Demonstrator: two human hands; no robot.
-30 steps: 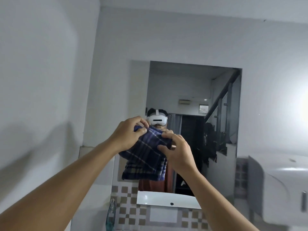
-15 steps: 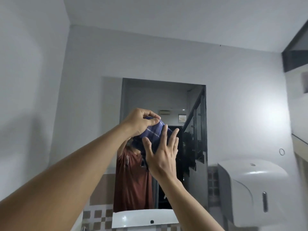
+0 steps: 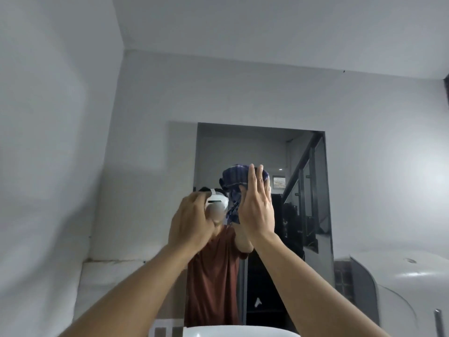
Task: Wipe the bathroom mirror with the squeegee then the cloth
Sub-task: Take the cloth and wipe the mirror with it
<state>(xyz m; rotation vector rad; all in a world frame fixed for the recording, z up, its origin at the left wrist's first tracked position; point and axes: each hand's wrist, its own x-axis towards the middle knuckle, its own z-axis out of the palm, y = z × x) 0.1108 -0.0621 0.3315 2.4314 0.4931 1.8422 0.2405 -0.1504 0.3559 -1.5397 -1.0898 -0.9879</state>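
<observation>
Pressing the bunched blue plaid cloth (image 3: 233,176) to the upper part of the frameless rectangular mirror (image 3: 262,147), the right hand (image 3: 257,210) lies flat, fingers straight and together. The left hand (image 3: 190,222) hovers just beside it, fingers curled; whether it grips the cloth's dangling tail, I cannot tell. A glossy, rounded white dispenser (image 3: 401,288) sits right of the mirror.

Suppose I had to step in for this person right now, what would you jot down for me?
Left hand: fingers curled, back to the camera; I cannot tell whether it holds anything.
Right hand: flat, with straight fingers pressing the cloth against the mirror, upper middle.
Squeegee: not in view.
Done: the cloth is at the mirror; the squeegee pass cannot be confirmed.
Left: wipe the rest of the mirror with the cloth.
</observation>
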